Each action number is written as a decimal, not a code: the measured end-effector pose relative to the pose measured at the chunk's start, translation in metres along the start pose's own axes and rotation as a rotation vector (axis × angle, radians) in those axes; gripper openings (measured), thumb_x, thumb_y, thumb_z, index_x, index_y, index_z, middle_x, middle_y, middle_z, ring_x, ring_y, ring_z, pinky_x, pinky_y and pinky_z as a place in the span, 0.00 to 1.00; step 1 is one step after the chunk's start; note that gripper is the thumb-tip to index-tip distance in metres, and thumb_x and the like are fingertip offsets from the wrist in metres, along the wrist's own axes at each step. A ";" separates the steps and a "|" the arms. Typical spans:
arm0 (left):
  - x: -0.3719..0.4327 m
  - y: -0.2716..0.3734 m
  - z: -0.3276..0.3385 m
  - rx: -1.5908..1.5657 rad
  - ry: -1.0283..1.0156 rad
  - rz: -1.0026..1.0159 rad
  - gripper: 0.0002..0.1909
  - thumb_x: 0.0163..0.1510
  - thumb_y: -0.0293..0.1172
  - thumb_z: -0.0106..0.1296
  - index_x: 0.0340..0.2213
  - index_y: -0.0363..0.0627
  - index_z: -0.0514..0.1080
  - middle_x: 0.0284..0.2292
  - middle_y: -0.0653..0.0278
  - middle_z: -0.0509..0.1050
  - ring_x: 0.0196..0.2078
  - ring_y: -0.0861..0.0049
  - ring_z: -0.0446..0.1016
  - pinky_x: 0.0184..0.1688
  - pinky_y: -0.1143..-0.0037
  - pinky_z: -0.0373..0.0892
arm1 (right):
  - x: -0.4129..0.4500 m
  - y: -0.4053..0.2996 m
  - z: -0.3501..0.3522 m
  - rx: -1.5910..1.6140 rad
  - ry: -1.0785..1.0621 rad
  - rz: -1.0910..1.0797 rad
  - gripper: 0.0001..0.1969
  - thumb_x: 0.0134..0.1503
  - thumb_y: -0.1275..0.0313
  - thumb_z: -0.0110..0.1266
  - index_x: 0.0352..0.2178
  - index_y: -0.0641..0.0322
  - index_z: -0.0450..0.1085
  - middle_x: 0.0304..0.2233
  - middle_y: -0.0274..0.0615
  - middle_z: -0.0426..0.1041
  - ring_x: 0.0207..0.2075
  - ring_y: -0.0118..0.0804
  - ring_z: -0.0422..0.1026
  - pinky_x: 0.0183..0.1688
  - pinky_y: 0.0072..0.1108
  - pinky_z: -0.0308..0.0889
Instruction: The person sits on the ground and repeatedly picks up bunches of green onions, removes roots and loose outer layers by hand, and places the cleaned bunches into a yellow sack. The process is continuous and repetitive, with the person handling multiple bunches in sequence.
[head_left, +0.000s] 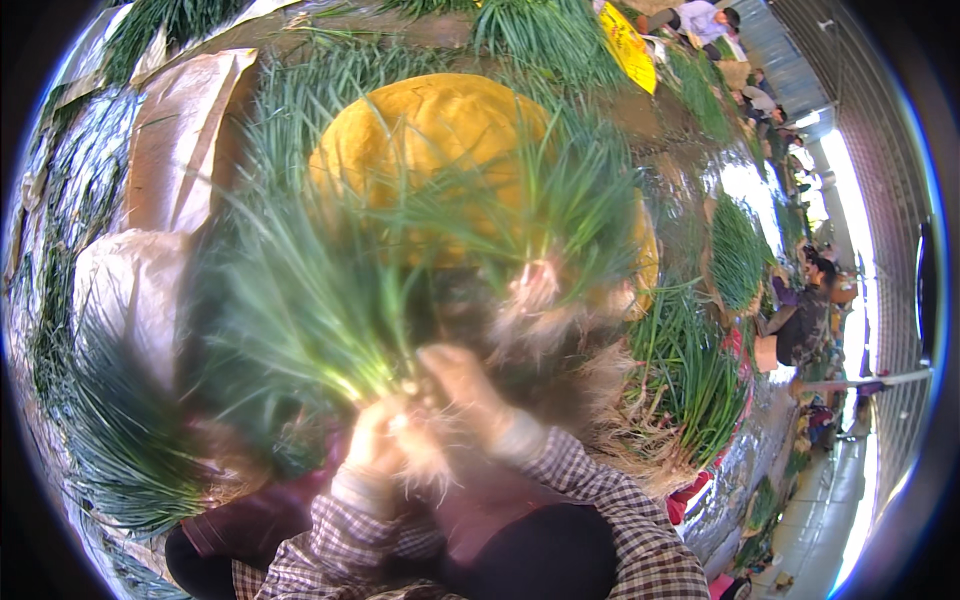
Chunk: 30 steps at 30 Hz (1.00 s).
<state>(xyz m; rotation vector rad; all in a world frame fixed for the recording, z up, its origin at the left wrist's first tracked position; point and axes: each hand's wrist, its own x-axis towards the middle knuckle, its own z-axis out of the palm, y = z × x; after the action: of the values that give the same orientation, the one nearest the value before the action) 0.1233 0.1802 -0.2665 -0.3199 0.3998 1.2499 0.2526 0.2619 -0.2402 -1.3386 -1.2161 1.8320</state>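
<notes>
My left hand (379, 439) is closed around the base of a bunch of green onions (322, 330), whose leaves fan up and to the left and whose pale roots hang down over my lap. At the right side of that base is my right hand (469, 386), blurred; whether it pinches a stalk cannot be told. Beyond my hands, another rooted bunch (540, 277) lies against a large yellow cloth-covered bundle (442, 142). A pile of green onions (675, 375) with roots lies on red material to the right. More onions (127, 442) rest beside my left knee.
Upright light sacks (131, 292) stand at the left. Green onion leaves (540, 37) spread behind the yellow bundle, near a yellow sign (628, 49) bearing writing. A person in patterned clothing (806, 322) sits at the right, with others farther back beside more onion piles (739, 255).
</notes>
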 end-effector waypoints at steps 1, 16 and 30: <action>-0.004 0.003 0.006 -0.015 0.002 -0.028 0.11 0.48 0.25 0.53 0.36 0.36 0.71 0.38 0.54 0.73 0.35 0.71 0.74 0.37 0.76 0.73 | 0.003 0.000 0.000 -0.098 0.060 -0.125 0.12 0.63 0.65 0.50 0.29 0.62 0.69 0.20 0.32 0.69 0.16 0.22 0.65 0.19 0.15 0.63; -0.015 0.058 0.049 -0.448 -0.724 0.077 0.38 0.49 0.20 0.48 0.62 0.40 0.50 0.30 0.69 0.69 0.32 0.83 0.68 0.33 0.80 0.67 | 0.085 -0.038 -0.129 -1.327 0.678 -0.273 0.21 0.54 0.71 0.55 0.51 0.61 0.66 0.46 0.50 0.72 0.45 0.47 0.72 0.47 0.35 0.68; -0.018 0.039 0.047 -0.449 -0.398 0.023 0.14 0.49 0.27 0.51 0.39 0.42 0.66 0.26 0.72 0.64 0.26 0.82 0.61 0.29 0.80 0.62 | 0.027 -0.023 -0.061 -0.228 0.237 -0.101 0.08 0.59 0.72 0.54 0.39 0.64 0.70 0.31 0.37 0.74 0.28 0.24 0.72 0.31 0.16 0.69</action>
<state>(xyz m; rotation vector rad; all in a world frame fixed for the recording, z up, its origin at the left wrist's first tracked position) 0.0866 0.1966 -0.2172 -0.4353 -0.2248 1.3840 0.2985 0.3149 -0.2369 -1.5386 -1.3659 1.4515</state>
